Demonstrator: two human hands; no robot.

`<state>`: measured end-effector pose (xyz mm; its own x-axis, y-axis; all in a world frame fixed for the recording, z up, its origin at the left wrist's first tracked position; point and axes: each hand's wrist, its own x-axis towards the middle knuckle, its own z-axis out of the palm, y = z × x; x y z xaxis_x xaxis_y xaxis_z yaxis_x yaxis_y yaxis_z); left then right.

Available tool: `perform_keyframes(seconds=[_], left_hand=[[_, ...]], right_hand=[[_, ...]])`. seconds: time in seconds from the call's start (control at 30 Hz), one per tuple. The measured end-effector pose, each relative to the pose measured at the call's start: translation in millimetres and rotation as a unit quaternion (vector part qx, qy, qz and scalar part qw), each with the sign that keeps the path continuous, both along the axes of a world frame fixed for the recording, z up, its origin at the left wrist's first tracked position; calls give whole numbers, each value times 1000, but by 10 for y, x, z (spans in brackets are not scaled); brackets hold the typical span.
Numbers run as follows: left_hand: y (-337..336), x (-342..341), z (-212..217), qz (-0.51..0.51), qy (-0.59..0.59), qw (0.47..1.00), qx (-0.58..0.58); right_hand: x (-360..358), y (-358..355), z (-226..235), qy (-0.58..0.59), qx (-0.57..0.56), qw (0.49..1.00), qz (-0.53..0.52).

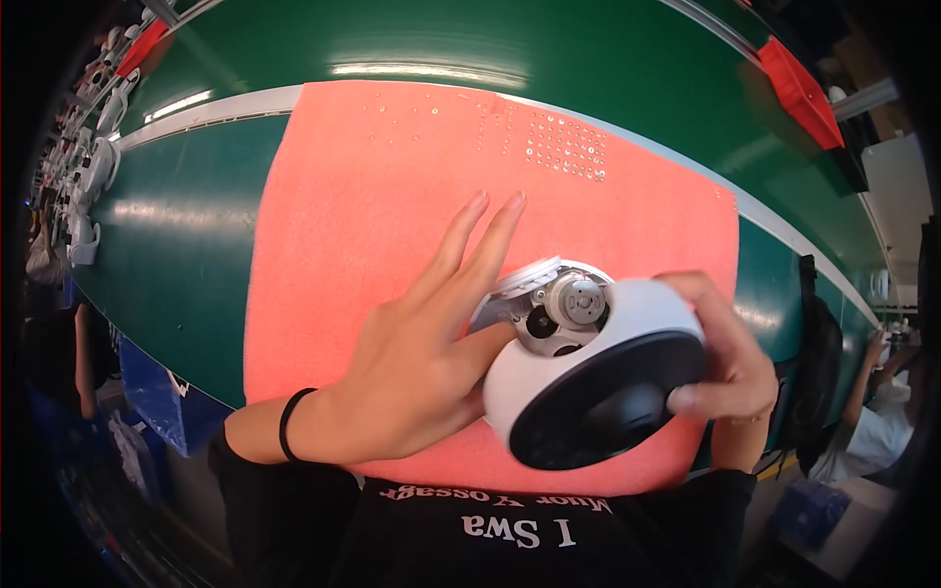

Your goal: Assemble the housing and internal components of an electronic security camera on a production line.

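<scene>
A white rounded device housing [642, 306] with a dark glossy oval face is tilted over the pink mat, its back part opened. Inside the opening sit a round silver motor [580, 300] and black gear-like parts. A white curved cover piece [526, 278] stands at the opening's far left edge. My right hand [730, 358] grips the housing from the right, thumb on the dark face, fingers behind. My left hand [421, 348] steadies its left side, thumb at the opening and two fingers stretched away over the mat. Its lower fingers are partly hidden.
The pink foam mat [333, 245] covers the green bench. Small screws [567, 145] stand in rows at its far side. Red bins [799, 88] are at the far right, white parts [93, 176] at the far left. Another person [887, 421] is at the right edge.
</scene>
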<state>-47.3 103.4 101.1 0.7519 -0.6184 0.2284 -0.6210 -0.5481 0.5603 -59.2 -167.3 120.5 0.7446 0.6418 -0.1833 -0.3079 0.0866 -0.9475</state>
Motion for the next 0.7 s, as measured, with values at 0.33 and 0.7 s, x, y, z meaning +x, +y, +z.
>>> perform_keyframes(seconds=[0.33,0.7], left_hand=[[366,29,-3,-101,155,982,-45],[138,-123,32,-5,77,995,-58]], right_hand=[[-121,101,4,74,-111,989,-58],[-91,215,8,-127,-204,969,-65]])
